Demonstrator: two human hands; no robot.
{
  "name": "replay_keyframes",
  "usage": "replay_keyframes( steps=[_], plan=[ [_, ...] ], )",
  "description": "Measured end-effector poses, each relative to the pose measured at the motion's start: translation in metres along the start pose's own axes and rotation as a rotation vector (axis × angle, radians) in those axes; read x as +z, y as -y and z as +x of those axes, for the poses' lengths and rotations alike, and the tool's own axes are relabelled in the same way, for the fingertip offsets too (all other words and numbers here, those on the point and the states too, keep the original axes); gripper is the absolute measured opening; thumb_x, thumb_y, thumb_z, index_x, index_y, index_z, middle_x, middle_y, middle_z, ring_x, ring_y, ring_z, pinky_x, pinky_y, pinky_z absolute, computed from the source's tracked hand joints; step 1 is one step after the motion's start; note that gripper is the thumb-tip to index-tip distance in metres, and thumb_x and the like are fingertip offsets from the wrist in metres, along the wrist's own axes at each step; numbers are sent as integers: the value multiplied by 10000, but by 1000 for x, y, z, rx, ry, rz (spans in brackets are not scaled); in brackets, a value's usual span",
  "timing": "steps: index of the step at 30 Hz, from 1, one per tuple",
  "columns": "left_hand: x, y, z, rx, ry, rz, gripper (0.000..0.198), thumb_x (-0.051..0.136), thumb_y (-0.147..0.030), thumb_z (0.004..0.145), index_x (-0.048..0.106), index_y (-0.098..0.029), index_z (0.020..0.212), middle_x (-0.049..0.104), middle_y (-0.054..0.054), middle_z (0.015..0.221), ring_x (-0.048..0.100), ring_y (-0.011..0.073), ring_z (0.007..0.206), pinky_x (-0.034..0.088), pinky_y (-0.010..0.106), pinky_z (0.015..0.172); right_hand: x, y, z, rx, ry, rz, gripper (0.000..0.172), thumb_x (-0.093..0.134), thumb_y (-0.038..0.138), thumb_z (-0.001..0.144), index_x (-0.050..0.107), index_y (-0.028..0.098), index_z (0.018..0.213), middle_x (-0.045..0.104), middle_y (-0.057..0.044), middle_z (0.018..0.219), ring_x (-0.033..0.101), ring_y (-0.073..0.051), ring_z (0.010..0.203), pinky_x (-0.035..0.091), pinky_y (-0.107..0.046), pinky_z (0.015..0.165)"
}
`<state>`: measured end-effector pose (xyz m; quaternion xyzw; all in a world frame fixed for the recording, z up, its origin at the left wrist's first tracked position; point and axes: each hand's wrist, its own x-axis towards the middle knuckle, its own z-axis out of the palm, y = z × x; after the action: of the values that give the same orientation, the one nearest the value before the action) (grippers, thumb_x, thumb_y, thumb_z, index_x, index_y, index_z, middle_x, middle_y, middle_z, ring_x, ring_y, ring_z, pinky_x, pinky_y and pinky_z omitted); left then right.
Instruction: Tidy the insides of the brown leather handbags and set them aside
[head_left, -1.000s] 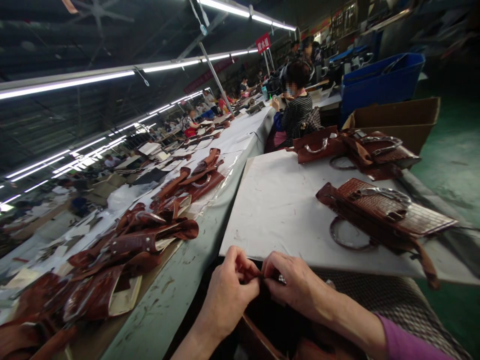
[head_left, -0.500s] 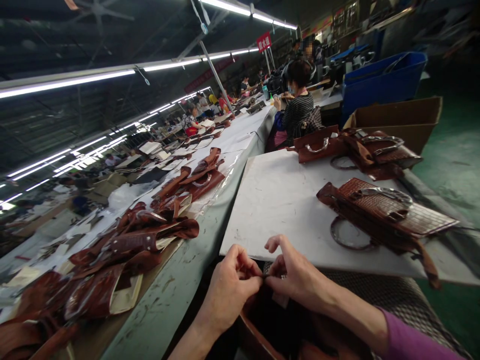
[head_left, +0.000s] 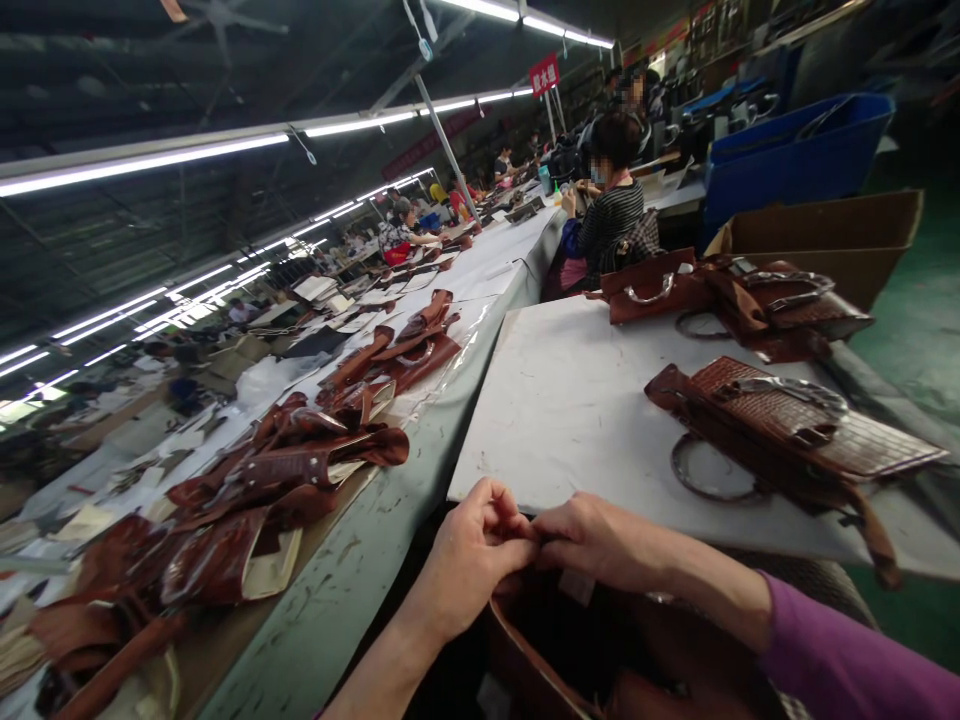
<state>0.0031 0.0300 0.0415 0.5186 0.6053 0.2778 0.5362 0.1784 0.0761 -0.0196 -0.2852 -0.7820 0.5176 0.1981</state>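
A brown leather handbag [head_left: 525, 655] lies open in front of me at the bottom of the view, its inside dark. At its far rim, my left hand [head_left: 480, 550] is closed with thumb and fingers pinched together. My right hand [head_left: 592, 540] meets it there, its fingers curled and closed too. What the fingertips pinch is hidden between the hands; it may be part of the bag's edge, but I cannot tell. A small white tag [head_left: 576, 586] hangs inside the bag just below the right hand.
A white board [head_left: 555, 400] lies beyond my hands, with a crocodile-patterned brown handbag [head_left: 772, 410] on its right. More brown bags [head_left: 270, 480] line the long bench [head_left: 360, 570] at left. A co-worker [head_left: 611, 210] sits ahead, near a blue bin [head_left: 795, 150] and a cardboard box [head_left: 825, 235].
My right hand's raised fingers have curled down and come in against the left hand. The left hand keeps its pinch at the rim. The view has shifted slightly.
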Motion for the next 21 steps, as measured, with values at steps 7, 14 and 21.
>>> replay_keyframes(
  steps=[7, 14, 21],
  plan=[
    [-4, -4, -28, 5, -82, 366, 313, 708, -271, 726, 519, -205, 967, 625, 24, 950, 606, 182, 852, 490, 267, 726, 6, 5, -8, -57, -47, 1, 252, 517, 221, 911, 722, 233, 1056, 747, -4, 865, 673, -155, 749, 465, -226, 686],
    [-9, -2, -38, -53, -73, 599, 66, 589, -187, 747, 558, -218, 795, 613, -44, 720, 534, 127, 654, 393, 201, 567, 15, 4, -7, -72, -55, -71, 236, 519, 200, 927, 712, 237, 1058, 757, -2, 886, 698, -174, 783, 479, -237, 700],
    [-11, -2, -47, -153, -117, 589, 86, 555, -261, 803, 602, -199, 766, 631, -29, 660, 538, 134, 625, 361, 209, 552, 17, 2, -5, -101, -37, -83, 243, 526, 196, 931, 694, 235, 1102, 754, -9, 920, 706, -188, 816, 492, -253, 717]
  ],
)
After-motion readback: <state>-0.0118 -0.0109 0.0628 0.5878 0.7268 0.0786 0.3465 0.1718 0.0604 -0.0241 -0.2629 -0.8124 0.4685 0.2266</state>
